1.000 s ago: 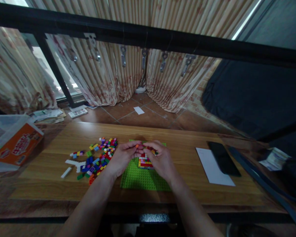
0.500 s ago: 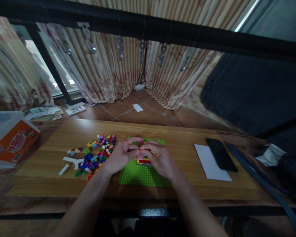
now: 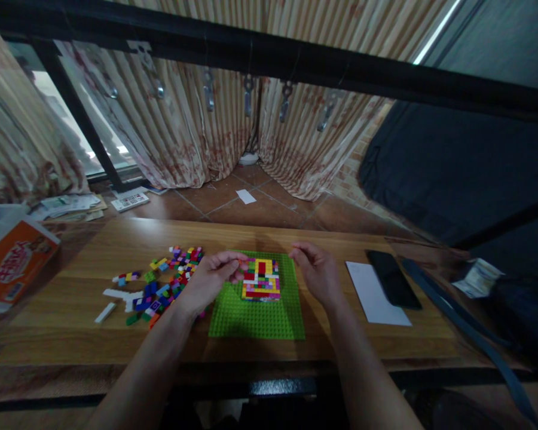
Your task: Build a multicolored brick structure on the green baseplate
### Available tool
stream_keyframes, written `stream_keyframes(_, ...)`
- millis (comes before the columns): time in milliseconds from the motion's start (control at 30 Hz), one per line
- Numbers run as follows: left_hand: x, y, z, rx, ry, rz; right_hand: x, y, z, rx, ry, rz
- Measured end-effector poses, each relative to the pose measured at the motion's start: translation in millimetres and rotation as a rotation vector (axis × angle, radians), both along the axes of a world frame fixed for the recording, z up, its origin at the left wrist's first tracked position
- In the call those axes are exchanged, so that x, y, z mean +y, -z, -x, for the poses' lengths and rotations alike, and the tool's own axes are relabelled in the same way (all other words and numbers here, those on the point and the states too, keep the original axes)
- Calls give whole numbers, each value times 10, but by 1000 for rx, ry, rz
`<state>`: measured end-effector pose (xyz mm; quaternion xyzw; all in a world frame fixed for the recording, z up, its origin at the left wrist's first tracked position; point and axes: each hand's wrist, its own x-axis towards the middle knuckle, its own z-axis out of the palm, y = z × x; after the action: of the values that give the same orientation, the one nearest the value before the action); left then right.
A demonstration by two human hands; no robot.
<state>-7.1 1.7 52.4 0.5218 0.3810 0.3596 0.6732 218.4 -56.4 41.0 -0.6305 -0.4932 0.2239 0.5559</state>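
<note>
A block build [image 3: 262,280] of yellow, red, white and pink toy bricks stands on the green baseplate [image 3: 256,322]. At its left edge is my left hand [image 3: 215,278], thumb and forefinger pinched on a small orange brick [image 3: 240,261], partly covered by the fingers. My right hand [image 3: 317,272] hovers beyond the plate's right edge, apart from the build. Its thumb and forefinger come together, and whatever may be between them is too small to make out. A pile of loose bricks [image 3: 164,292] lies left of my left hand.
White brick pieces [image 3: 105,312] lie at the pile's left. A clear box with an orange label [image 3: 15,266] stands at far left. On the right are a white sheet [image 3: 376,298], a black phone [image 3: 394,279] and a grey strap [image 3: 470,334]. A dark bar [image 3: 269,57] crosses above.
My hands were together over the build, with the orange brick between their fingers. They have parted: the right moved right, the left slightly left, uncovering the build. The view has shifted a little.
</note>
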Motion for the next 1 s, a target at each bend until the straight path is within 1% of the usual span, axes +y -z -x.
stream_keyframes(67,14,22,4,-8,-31,7,-4,70,-27,-69,-26,57)
stream_keyframes(133,32,51,10,-7,-62,17,-5,140,-26,-85,-60,100)
stream_keyframes(200,49,80,15,-2,-92,27,4,199,0,-35,-104,126)
stream_keyframes(300,62,98,16,5,-123,37,40,269,59,53,-167,125)
stream_keyframes(400,57,82,13,14,-130,38,88,318,104,124,-169,134)
stream_keyframes(533,49,59,20,25,-131,37,123,346,114,275,-159,180)
stream_keyframes(633,52,69,31,27,-138,33,126,351,108,338,-156,196)
stream_keyframes(767,61,99,37,28,-144,32,131,359,112,334,-139,212)
stream_keyframes(1000,54,123,5,47,-104,17,145,372,111,306,-127,211)
